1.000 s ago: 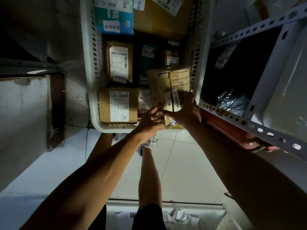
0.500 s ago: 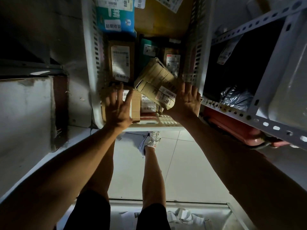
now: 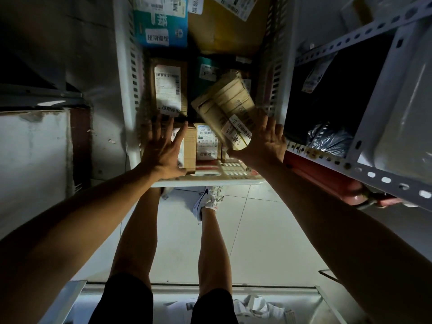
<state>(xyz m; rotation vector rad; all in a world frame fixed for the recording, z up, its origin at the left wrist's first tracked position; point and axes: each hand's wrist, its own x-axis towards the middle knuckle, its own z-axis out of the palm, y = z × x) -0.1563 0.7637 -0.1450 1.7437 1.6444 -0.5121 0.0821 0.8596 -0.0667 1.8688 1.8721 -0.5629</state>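
Dim light. The far end of the white crate (image 3: 205, 182) is cut off at the top edge, and most labels are unreadable. Your right hand (image 3: 261, 143) is at the label end of the tilted parcel (image 3: 225, 106), but contact cannot be told. Your hands are apart, fingers spread and straight, gripping nothing. Your left hand (image 3: 163, 148) is over a flat box (image 3: 189, 146) in the crate's near left corner. The tilted parcel lies askew on other parcels, near right. Pale tiled floor (image 3: 257, 230) below; slotted metal rack (image 3: 383, 178) on the right.
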